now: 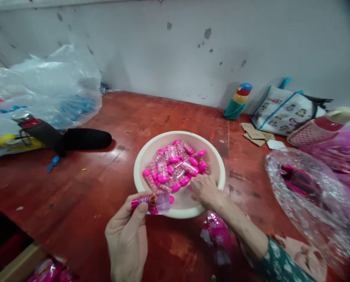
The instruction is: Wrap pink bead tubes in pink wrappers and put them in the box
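My left hand [130,231] pinches a pink printed plastic wrapper [150,203] with a see-through end, just over the near left rim of a cream plastic basin [141,150]. A pink cap shows at the wrapper's tip; whether it is inside the wrapper or behind it I cannot tell. Inside the basin lie many small transparent bottles [162,171] of pink beads with bright pink caps. My right hand [204,190] reaches over the basin's right side, its fingers curled down beside the bottles. Whatever its fingertips hold is hidden.
Pink printed wrappers [217,231] lie by my right forearm. A transparent plastic bag [316,196] is at right, near a cartoon-print bag [283,109] and a capped bottle [238,102]. At left are a large plastic bag [46,86] and a black-handled tool [87,139].
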{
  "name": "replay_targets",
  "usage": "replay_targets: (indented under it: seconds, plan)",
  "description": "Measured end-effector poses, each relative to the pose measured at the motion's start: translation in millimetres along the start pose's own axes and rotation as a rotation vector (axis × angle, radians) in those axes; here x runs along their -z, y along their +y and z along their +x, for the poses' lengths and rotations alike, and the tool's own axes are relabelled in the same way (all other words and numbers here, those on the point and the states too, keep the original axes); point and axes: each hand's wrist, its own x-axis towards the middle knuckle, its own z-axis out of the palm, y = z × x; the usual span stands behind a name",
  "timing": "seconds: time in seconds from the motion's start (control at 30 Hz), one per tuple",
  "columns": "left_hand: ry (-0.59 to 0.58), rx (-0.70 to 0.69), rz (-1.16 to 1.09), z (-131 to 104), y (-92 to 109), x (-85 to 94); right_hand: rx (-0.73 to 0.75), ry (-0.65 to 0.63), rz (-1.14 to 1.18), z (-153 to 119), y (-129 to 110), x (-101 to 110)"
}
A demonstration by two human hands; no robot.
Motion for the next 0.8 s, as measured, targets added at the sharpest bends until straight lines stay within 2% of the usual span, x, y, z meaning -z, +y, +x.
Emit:
replay_targets:
  seconds: [0.1,0.27,0.3,0.37,0.43,0.5,0.57,0.7,0.8]
  plan:
    - [0.067,0.041,-0.063,10.5,0.1,-0.4,0.029,0.018,0.081,-2.6,5.5,-3.4]
    - [0.093,0.072,-0.104,17.8,-2.8,-3.3,0.029,0.1,0.306,-12.6,-14.7,26.1]
    - [0.094,0.076,-0.11,17.9,-3.8,-4.8,0.007,0.139,0.401,-16.3,-21.8,32.0]
    - [0.089,0.08,-0.116,16.8,-6.1,-8.5,-0.101,0.233,0.754,-25.0,-35.2,40.6]
    - [0.072,0.082,-0.113,14.2,-8.4,-12.5,-0.2,0.203,1.094,-33.2,-44.7,44.0]
    - [0.038,0.085,-0.088,11.2,-10.4,-16.0,-0.262,0.122,1.305,-39.4,-49.0,43.7]
    - [0.0,0.083,-0.058,8.9,-11.8,-18.5,-0.302,0.075,1.387,-43.6,-48.8,42.1]
    - [-0.029,0.099,-0.06,8.7,-13.8,-21.9,-0.364,0.011,1.412,-50.2,-43.4,41.7]
    - [-0.045,0.144,-0.067,9.6,-15.4,-24.6,-0.41,0.079,1.397,-52.8,-43.1,43.0]
